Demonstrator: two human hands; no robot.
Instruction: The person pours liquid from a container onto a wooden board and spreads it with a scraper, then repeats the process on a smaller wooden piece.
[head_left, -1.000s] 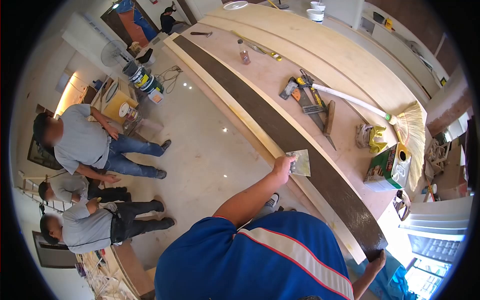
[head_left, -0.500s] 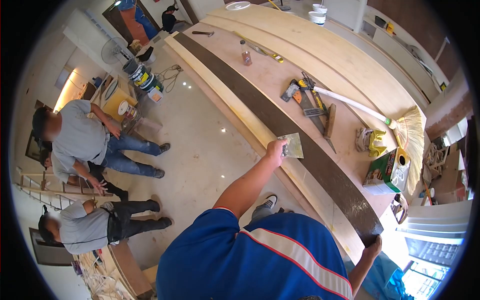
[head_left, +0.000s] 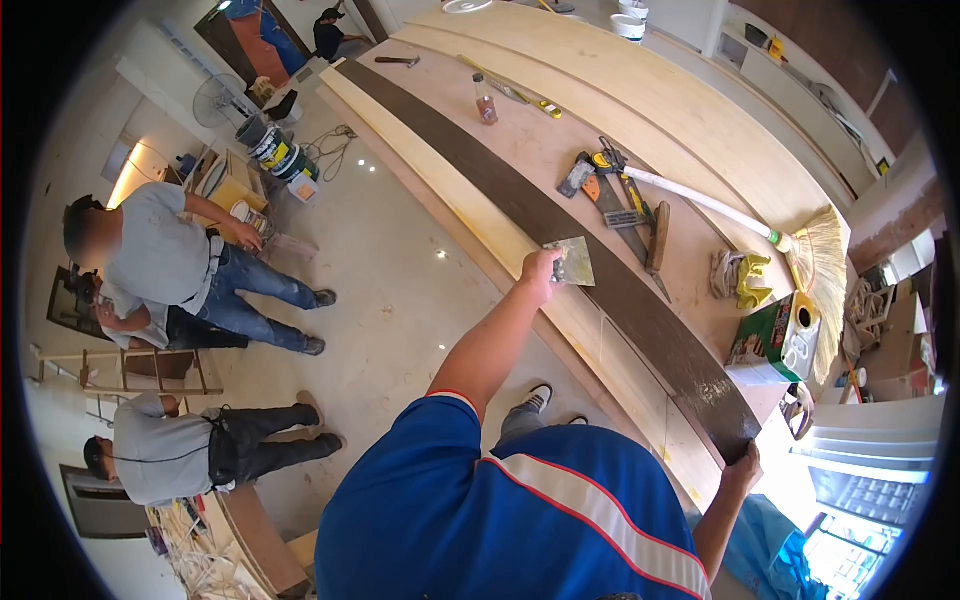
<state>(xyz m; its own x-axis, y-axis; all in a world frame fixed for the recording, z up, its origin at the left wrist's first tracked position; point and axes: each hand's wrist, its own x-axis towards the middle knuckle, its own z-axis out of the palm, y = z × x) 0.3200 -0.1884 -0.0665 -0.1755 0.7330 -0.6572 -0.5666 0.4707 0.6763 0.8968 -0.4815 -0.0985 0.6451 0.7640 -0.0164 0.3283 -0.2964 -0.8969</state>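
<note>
My left hand point(head_left: 541, 276) is closed around a flat metal putty scraper point(head_left: 573, 262), whose square blade lies over a long dark brown strip point(head_left: 610, 305). At the strip's near end, my right hand point(head_left: 743, 469) grips the corner with curled fingers. A shiny patch shows on the strip's surface not far from that hand. Alongside the strip runs a pale wooden board point(head_left: 470, 235) at the bench's edge. Both arms reach out from my blue shirt, the left one stretched further along the strip.
On the bench lie a handsaw point(head_left: 612, 212), a broom point(head_left: 815, 255), a hammer point(head_left: 397, 61), a bottle point(head_left: 485, 100) and a yellow level point(head_left: 549, 108). A green-and-white can point(head_left: 772, 342) stands near the right end. Several people, including one in grey point(head_left: 165, 245), are across the floor at left.
My left hand has moved a little further up along the strip with the putty scraper. My right hand stays at the strip's end. A co-worker at left has lowered an outstretched hand.
</note>
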